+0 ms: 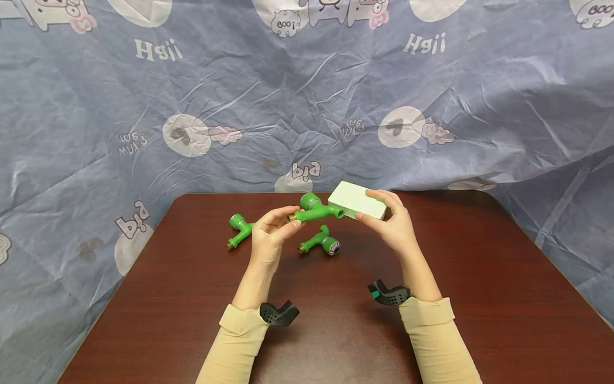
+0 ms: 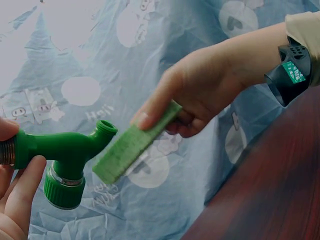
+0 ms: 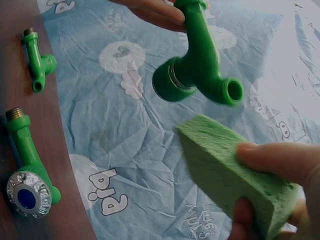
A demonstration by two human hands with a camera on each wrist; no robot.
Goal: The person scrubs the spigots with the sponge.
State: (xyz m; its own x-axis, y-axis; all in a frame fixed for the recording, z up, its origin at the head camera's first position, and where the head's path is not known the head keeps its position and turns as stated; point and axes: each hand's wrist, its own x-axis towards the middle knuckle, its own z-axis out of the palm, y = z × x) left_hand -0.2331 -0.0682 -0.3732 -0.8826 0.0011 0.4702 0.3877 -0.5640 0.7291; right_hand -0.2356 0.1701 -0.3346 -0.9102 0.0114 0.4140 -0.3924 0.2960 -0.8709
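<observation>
My left hand (image 1: 268,234) pinches a green faucet (image 1: 316,213) by its brass threaded end, above the table. The faucet's knob and open spout show plainly in the left wrist view. A pale green sponge (image 1: 355,200) is gripped between the thumb and fingers of my right hand (image 1: 395,224). In the right wrist view the sponge (image 3: 235,170) is just below the spout, with a gap between them. Two more green faucets lie on the table: one faucet (image 1: 242,229) partly behind my left hand, another faucet (image 1: 318,241) between the hands with its silver-and-blue knob cap showing.
The dark reddish-brown table (image 1: 455,266) spreads under both arms. Behind it hangs a wrinkled blue-grey printed cloth (image 1: 288,96). Each wrist wears a black strap mount, one mount (image 1: 279,313) on the left and another mount (image 1: 388,293) on the right.
</observation>
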